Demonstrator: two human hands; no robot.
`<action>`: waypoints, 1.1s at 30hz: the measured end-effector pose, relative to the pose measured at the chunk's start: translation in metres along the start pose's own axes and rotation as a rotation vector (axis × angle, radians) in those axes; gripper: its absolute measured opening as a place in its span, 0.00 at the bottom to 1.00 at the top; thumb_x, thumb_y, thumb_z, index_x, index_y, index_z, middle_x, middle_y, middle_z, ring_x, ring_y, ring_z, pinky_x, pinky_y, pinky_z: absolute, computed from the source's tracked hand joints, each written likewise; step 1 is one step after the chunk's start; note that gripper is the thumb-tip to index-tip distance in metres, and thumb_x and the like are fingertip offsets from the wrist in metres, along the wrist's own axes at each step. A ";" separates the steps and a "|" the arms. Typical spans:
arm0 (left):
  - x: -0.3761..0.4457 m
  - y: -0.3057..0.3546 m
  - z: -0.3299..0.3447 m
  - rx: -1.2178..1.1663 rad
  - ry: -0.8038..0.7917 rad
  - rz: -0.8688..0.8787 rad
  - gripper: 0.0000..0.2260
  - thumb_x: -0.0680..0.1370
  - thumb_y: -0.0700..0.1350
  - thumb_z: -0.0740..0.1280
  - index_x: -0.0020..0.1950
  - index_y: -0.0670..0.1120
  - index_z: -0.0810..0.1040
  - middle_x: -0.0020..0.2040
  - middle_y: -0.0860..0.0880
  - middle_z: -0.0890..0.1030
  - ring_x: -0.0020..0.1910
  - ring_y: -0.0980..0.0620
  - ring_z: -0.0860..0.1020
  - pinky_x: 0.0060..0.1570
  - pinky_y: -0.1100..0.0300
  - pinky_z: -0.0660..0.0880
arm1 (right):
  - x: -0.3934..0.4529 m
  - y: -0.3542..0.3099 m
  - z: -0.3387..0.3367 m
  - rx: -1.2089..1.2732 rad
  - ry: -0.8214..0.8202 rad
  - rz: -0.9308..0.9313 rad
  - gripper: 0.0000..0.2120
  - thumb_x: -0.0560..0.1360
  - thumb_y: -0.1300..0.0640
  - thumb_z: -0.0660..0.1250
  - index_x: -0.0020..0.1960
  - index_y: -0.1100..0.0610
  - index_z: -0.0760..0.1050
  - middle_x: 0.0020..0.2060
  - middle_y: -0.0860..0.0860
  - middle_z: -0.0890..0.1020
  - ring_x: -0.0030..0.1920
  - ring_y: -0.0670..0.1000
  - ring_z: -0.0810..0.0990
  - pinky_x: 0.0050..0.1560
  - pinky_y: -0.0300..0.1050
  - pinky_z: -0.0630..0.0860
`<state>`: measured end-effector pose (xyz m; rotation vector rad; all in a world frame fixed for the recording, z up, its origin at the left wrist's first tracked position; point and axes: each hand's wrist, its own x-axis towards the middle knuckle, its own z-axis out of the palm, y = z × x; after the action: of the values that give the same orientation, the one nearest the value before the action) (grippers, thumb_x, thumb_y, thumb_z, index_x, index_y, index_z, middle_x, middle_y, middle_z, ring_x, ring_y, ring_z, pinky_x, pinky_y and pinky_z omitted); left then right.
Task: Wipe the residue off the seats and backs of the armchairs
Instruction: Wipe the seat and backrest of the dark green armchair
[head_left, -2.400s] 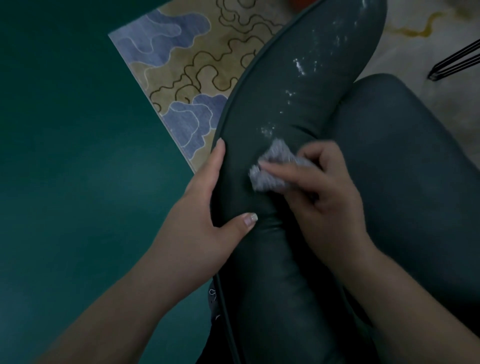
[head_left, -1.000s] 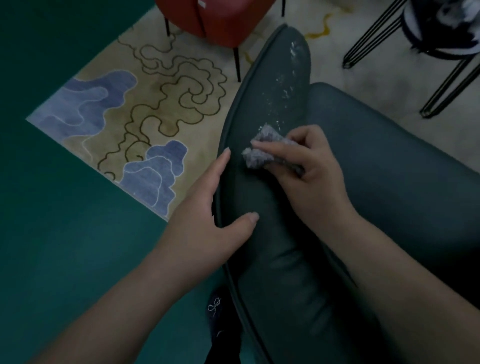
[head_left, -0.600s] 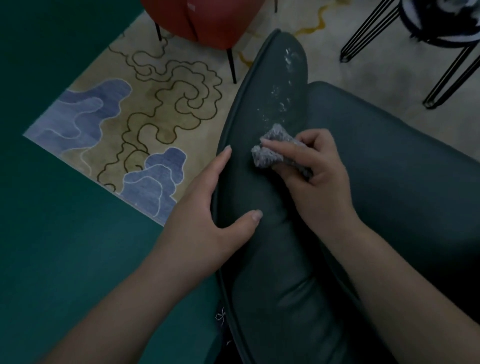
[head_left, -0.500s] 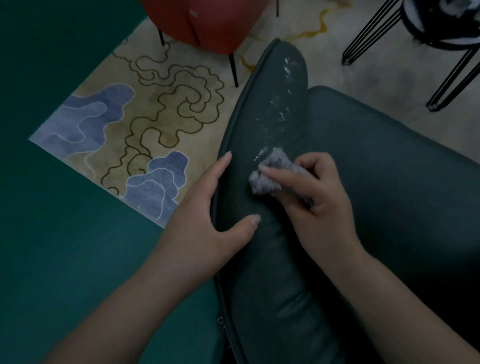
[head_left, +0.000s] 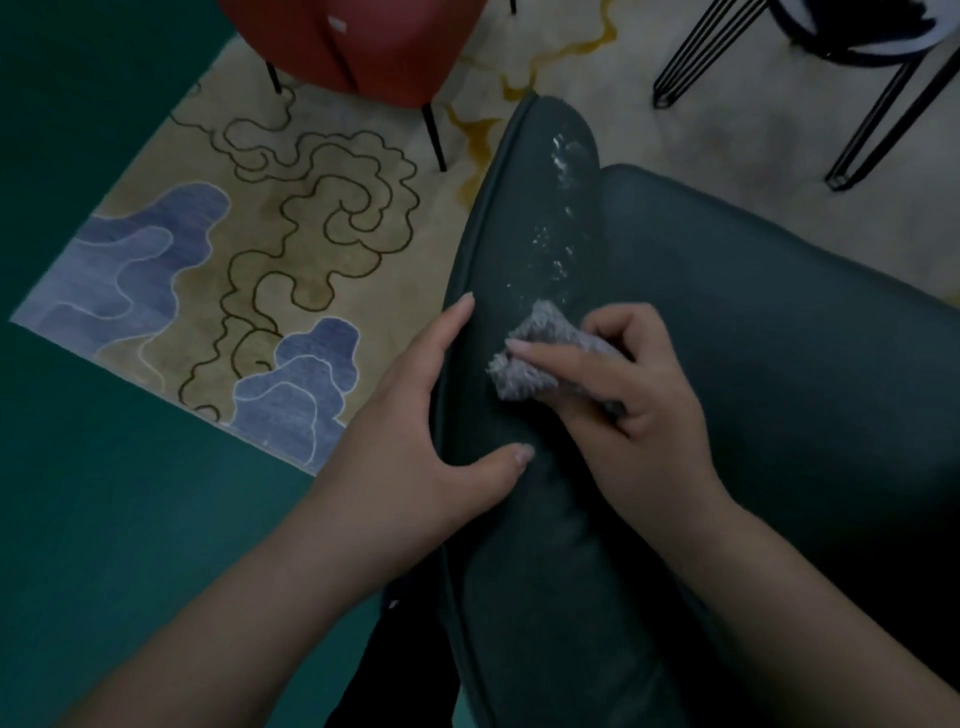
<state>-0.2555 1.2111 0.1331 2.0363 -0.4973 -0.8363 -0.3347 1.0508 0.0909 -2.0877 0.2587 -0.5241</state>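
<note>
A dark green armchair (head_left: 779, 364) fills the right half of the view, its padded back edge (head_left: 519, 545) running from bottom centre up to the top. White powdery residue (head_left: 558, 223) speckles the upper stretch of that edge. My right hand (head_left: 634, 410) grips a grey fluffy cloth (head_left: 535, 358) and presses it on the padding just below the residue. My left hand (head_left: 421, 441) clasps the outer rim of the back, fingers along the piping and thumb on the padding.
A patterned beige and blue rug (head_left: 249, 291) lies left of the chair on a teal floor (head_left: 104, 519). A red armchair (head_left: 363, 47) on thin black legs stands at the top. Black hairpin legs of a stool (head_left: 857, 104) stand at the top right.
My right hand has rubbed the cloth up and down the padded back edge, ending a little lower than half a second ago. My left hand has kept its hold on the rim.
</note>
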 end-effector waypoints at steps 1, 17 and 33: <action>0.006 0.000 -0.003 0.009 -0.015 0.017 0.42 0.63 0.60 0.73 0.69 0.77 0.53 0.69 0.70 0.66 0.65 0.62 0.73 0.62 0.57 0.74 | 0.012 0.003 0.003 -0.023 0.015 0.004 0.15 0.73 0.61 0.70 0.58 0.52 0.79 0.47 0.54 0.69 0.48 0.50 0.72 0.52 0.34 0.69; 0.080 0.005 -0.034 0.020 -0.236 0.116 0.46 0.59 0.62 0.74 0.67 0.80 0.49 0.64 0.79 0.62 0.61 0.70 0.72 0.60 0.59 0.75 | 0.063 0.019 0.008 -0.014 0.219 0.296 0.18 0.73 0.65 0.70 0.61 0.52 0.76 0.47 0.55 0.70 0.48 0.45 0.71 0.52 0.30 0.67; 0.100 0.014 -0.037 0.100 -0.264 0.118 0.52 0.57 0.63 0.75 0.71 0.76 0.44 0.72 0.67 0.64 0.69 0.64 0.68 0.66 0.57 0.71 | 0.057 0.017 0.006 -0.055 -0.002 0.053 0.10 0.76 0.52 0.64 0.57 0.46 0.79 0.47 0.51 0.68 0.48 0.56 0.71 0.50 0.43 0.70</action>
<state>-0.1598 1.1635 0.1226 1.9739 -0.8130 -1.0310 -0.2812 1.0245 0.0891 -2.1284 0.3295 -0.4878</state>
